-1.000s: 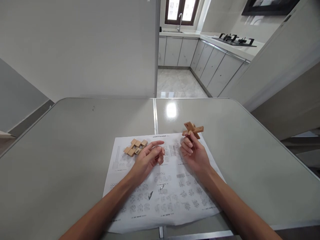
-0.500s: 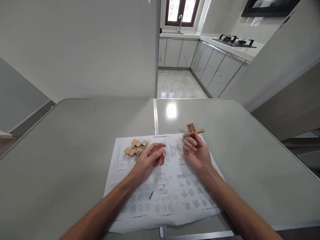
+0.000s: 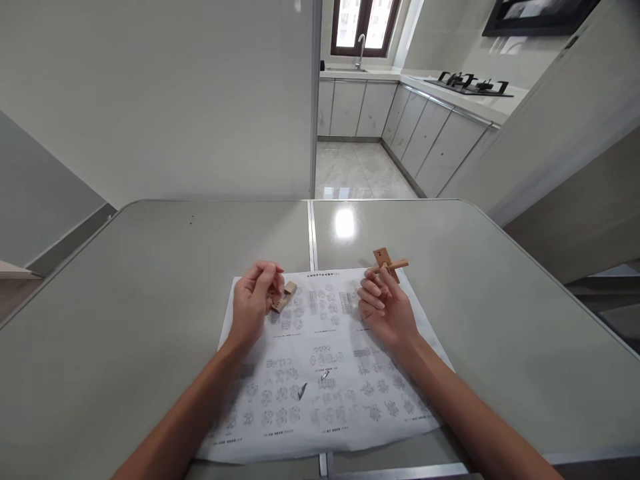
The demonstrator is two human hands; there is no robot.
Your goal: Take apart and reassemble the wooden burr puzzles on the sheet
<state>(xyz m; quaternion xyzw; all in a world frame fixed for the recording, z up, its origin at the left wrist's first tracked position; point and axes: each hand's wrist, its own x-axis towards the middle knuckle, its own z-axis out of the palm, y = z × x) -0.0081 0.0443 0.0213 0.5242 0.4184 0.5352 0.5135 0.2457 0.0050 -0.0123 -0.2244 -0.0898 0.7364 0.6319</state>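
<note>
**Wooden cross (image 3: 384,258) pinched on the right, blocks gripped on the left**

The wooden cross, 2 short pale bars slotted across each other with a "2" marked on the upright one, sits at the fingertips of the right hand (image 3: 389,312). The thumb and forefinger are closed on it while the other fingers curl loosely below. It is just past the far right corner of the printed sheet (image 3: 325,390).

The left hand (image 3: 253,301) is bunched knuckles-up over the wooden blocks (image 3: 287,294), with its fingers drawn tight around them. Only 1 end of the blocks pokes out on the right, low over the far left part of the sheet. Whether the blocks are lifted cannot be told.

The sheet lies flat on the grey table (image 3: 150,280), straddling its centre seam (image 3: 310,230).
</note>
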